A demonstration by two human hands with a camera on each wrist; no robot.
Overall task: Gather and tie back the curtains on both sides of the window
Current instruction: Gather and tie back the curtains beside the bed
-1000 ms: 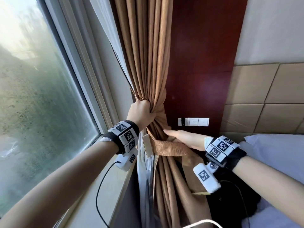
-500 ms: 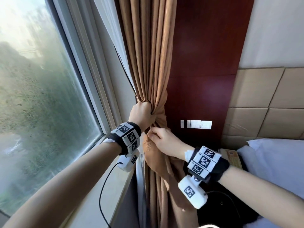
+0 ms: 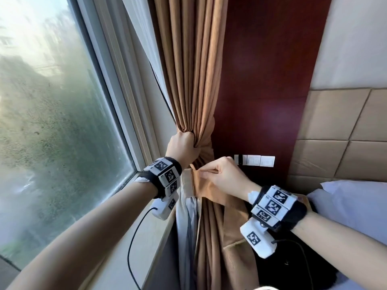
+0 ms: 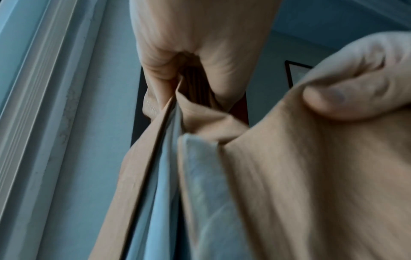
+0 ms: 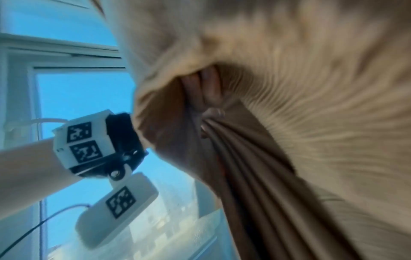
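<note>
A tan pleated curtain (image 3: 194, 70) hangs at the right side of the window (image 3: 52, 122), with a pale lining (image 3: 186, 216) showing below. My left hand (image 3: 184, 146) grips the gathered curtain in a fist at sill height. A tan tieback band (image 3: 206, 186) with a lighter hemmed end (image 3: 187, 183) stretches just under that fist. My right hand (image 3: 222, 174) pinches the band's upper edge; the left wrist view shows its thumb (image 4: 347, 98) pressed on the tan cloth (image 4: 311, 176). The right wrist view is blurred, full of curtain folds (image 5: 255, 167).
A dark red wood panel (image 3: 261, 80) stands behind the curtain, with white wall switches (image 3: 254, 160) on it. The window sill (image 3: 129, 258) runs below my left arm. A white pillow (image 3: 356, 206) and padded beige headboard (image 3: 339, 132) lie at the right.
My right hand came up from below the gathered curtain and took the tieback band by its top edge, pulling it leftward under my left fist. My left hand kept its grip.
</note>
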